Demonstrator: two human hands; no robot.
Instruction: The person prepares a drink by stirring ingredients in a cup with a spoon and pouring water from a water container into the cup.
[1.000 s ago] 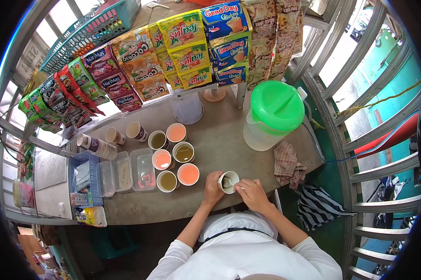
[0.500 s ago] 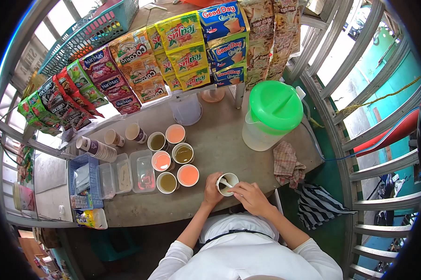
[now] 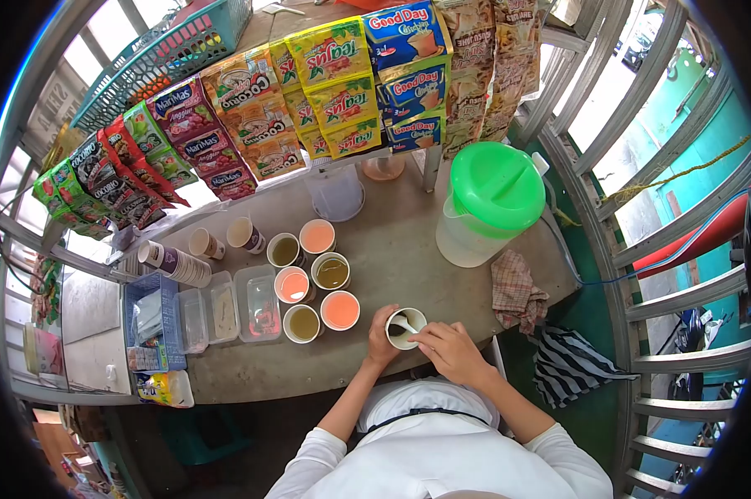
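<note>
A paper cup (image 3: 418, 317) stands at the near edge of the counter, with dark contents at its bottom. My left hand (image 3: 381, 334) is wrapped round the cup's left side. Between the fingers of my right hand (image 3: 450, 349) is the handle of a white spoon (image 3: 406, 323), whose bowl dips into the cup. To the left sit several filled paper cups: some hold pink drink, such as the nearest pink cup (image 3: 340, 310), and others hold brownish-green drink, such as the front one (image 3: 302, 323).
A clear pitcher with a green lid (image 3: 498, 191) and a checked cloth (image 3: 518, 291) lie to the right. Leftward are plastic containers (image 3: 258, 303), stacked cups (image 3: 174, 264) and a blue basket (image 3: 155, 320). Drink sachets (image 3: 338, 87) hang along the back.
The view has shifted slightly, so the counter things appear a little further right. Inside the cup the spoon has moved a bit, and more of the dark contents shows.
</note>
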